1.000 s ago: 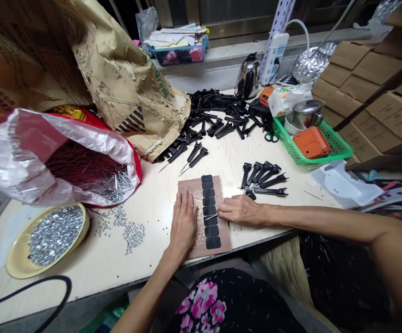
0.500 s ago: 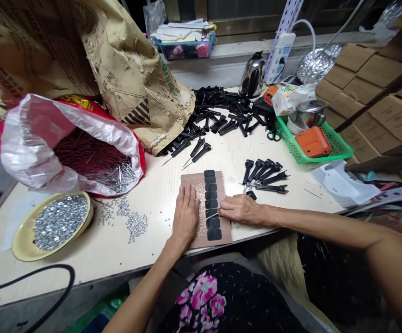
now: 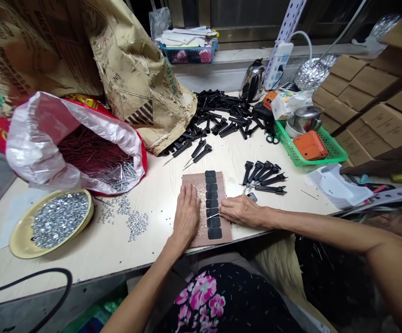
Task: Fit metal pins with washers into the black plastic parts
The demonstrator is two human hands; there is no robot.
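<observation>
On a brown cardboard-like sheet (image 3: 201, 237) at the table's front lies a column of several black rounded-square pieces (image 3: 212, 203). My left hand (image 3: 187, 210) rests flat on the sheet's left part, fingers together and stretched out, beside scattered pale specks. Closed at the column's right side is my right hand (image 3: 240, 210), its fingers around a thin metal pick (image 3: 213, 216) whose shaft lies across one black piece. The pick's grip is mostly hidden in the hand. Just behind that hand, several black-handled tools (image 3: 265, 175) are fanned out on the table.
A yellow bowl (image 3: 17, 243) of small metal parts stands left, with loose ones (image 3: 136, 224) nearby. Behind it is a white-lined bag (image 3: 27, 125) of metal rods. Black parts (image 3: 221, 111) are heaped at the back. A green basket (image 3: 299, 157) and cardboard boxes (image 3: 391, 125) stand right.
The whole view has shifted slightly. Both hands stay in nearly the same places on the sheet, and the pick still lies across the column.
</observation>
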